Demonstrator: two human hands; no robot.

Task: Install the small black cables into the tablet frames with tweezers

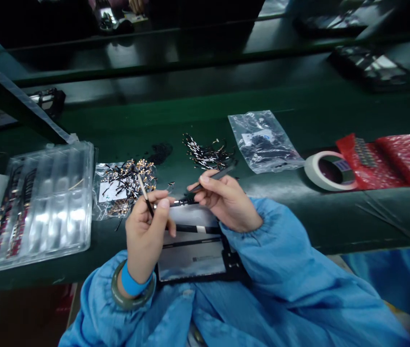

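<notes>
My left hand (149, 224) is closed, thumb against fingers, on a thin flex cable (145, 193) with a white upper end and a dark lower part. Closed around a slim black tool, which looks like tweezers (215, 177), my right hand (226, 200) points its tip toward the left fingers. A short black strip with shiny contacts (185, 202) spans the gap between the hands; which fingers bear it is hard to tell. Beneath them lies an opened flat device (192, 265) with silver panels and a black frame, partly covered by my hands and sleeves.
Left is a clear compartment tray (60, 202) with rows of small parts. Beside it, gold-tipped cables (128, 180) lie on a plastic bag. Behind my hands are black-and-white cables (205, 153) and a clear bag (264, 142). White tape (315, 171) and red bubble wrap (407, 161) are right.
</notes>
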